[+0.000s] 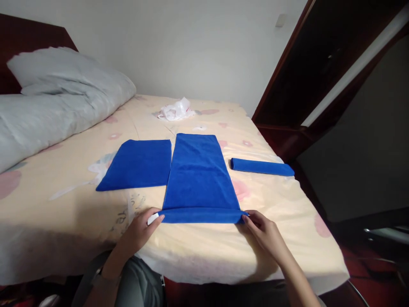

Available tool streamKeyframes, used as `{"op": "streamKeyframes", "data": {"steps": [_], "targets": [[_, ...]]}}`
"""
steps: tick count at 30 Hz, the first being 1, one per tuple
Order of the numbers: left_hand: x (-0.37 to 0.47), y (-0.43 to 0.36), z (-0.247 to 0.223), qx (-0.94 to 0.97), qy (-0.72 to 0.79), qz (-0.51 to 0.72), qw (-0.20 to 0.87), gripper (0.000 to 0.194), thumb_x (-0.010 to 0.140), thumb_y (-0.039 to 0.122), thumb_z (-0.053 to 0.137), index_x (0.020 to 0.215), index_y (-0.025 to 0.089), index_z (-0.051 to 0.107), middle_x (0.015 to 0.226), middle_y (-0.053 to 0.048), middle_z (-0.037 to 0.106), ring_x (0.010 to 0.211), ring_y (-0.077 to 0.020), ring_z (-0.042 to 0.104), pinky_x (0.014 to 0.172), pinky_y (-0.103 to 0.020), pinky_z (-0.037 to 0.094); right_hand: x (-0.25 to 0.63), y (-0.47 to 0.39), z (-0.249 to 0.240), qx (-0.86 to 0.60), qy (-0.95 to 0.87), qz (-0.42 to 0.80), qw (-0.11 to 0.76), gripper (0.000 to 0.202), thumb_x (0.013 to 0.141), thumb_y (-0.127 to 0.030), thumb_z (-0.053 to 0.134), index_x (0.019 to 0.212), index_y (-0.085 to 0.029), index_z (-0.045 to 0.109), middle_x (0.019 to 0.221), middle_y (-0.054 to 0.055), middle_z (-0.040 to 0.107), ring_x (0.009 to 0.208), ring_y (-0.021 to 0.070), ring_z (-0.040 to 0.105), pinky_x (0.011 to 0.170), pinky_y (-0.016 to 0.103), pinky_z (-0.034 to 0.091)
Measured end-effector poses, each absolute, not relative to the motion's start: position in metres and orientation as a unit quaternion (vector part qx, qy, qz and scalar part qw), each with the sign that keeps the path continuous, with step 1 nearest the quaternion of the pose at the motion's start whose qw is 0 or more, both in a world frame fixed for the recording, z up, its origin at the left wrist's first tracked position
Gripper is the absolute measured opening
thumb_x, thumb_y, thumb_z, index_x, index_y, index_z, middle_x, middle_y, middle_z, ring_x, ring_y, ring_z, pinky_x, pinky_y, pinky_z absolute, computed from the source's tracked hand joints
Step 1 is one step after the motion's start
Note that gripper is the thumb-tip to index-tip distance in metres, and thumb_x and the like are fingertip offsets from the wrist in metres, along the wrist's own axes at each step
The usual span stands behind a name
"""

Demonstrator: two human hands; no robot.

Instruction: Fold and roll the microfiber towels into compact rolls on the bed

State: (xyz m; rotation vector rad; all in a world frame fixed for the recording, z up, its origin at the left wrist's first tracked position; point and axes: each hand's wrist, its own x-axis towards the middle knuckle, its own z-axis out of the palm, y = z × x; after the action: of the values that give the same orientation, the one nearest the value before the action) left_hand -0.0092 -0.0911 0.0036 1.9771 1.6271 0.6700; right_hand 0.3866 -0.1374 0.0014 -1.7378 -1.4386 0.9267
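A: How many blue cloths are there?

B: I count three, all on one bed (191,252). The middle cloth (198,170) lies lengthwise before the person, and its near end is turned over into one narrow band. The left cloth (137,164) is flat, close beside it; whether their edges touch, I cannot tell. The right cloth (262,167) is one slim strip, lying apart, near the bed's side.

A: And the hands?

B: Two. The left hand (142,229) is nearly closed, with thumb and fingers pinching the left end of the band. One small white piece (153,219) shows at these fingers. The right hand (263,230) pinches the right end in the same manner, its thumb on the cloth.

A: What else is on the bed?

B: One crumpled plastic bag (175,111), white, beyond the cloths, and one grey quilt (73,91), heaped at the left.
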Motion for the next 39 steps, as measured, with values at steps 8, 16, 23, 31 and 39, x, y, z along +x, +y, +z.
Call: {"op": "streamKeyframes", "data": {"steps": [8, 16, 23, 31, 39], "targets": [[0.007, -0.085, -0.014, 0.675, 0.596, 0.334, 0.278, 0.04, 0.088, 0.044, 0.054, 0.12, 0.021, 0.052, 0.06, 0.007, 0.054, 0.054, -0.0133, 0.055, 0.057, -0.023, 0.045, 0.38, -0.121, -0.017, -0.701, -0.557, 0.299, 0.33, 0.036, 0.09, -0.052, 0.054, 0.114, -0.026, 0.061, 0.092, 0.005, 0.075, 0.084, 0.025, 0.071, 0.07, 0.031, 0.051], [0.001, -0.091, -0.005, 0.703, 0.604, 0.277, 0.255, 0.032, 0.087, 0.037, 0.052, 0.114, 0.022, 0.059, 0.054, 0.008, 0.042, 0.05, -0.0122, 0.046, 0.054, -0.022, 0.039, 0.387, -0.131, -0.01, -0.683, -0.572, 0.327, 0.314, 0.038, 0.088, -0.05, 0.053, 0.116, -0.025, 0.059, 0.077, 0.003, 0.072, 0.071, 0.0238, 0.07, 0.062, 0.03, 0.05], [-0.008, -0.091, -0.008, 0.744, 0.605, 0.219, 0.179, 0.027, 0.083, 0.038, 0.061, 0.107, 0.025, 0.064, 0.063, 0.005, 0.059, 0.057, -0.0147, 0.058, 0.062, -0.025, 0.047, 0.381, -0.13, -0.01, -0.723, -0.604, 0.236, 0.238, 0.022, 0.087, -0.042, 0.054, 0.104, -0.028, 0.056, 0.076, 0.0, 0.068, 0.07, 0.0227, 0.066, 0.064, 0.031, 0.047], [-0.009, -0.095, 0.005, 0.845, 0.445, 0.298, -0.021, 0.021, 0.085, 0.013, 0.056, 0.089, 0.026, 0.072, 0.111, -0.007, 0.065, 0.11, -0.0243, 0.058, 0.097, -0.04, 0.044, 0.38, -0.139, 0.013, -0.565, -0.762, 0.212, 0.236, 0.018, 0.091, -0.027, 0.049, 0.098, -0.026, 0.066, 0.123, 0.009, 0.056, 0.119, 0.0267, 0.052, 0.098, 0.04, 0.045], [-0.013, -0.099, 0.004, 0.878, 0.417, 0.22, 0.09, 0.052, 0.071, 0.004, 0.052, 0.115, 0.029, 0.067, 0.118, -0.002, 0.068, 0.116, -0.0221, 0.059, 0.102, -0.039, 0.046, 0.391, -0.137, -0.005, -0.545, -0.77, 0.228, 0.243, 0.032, 0.085, -0.02, 0.055, 0.116, -0.027, 0.062, 0.127, 0.008, 0.06, 0.12, 0.0269, 0.054, 0.101, 0.043, 0.046]]}}
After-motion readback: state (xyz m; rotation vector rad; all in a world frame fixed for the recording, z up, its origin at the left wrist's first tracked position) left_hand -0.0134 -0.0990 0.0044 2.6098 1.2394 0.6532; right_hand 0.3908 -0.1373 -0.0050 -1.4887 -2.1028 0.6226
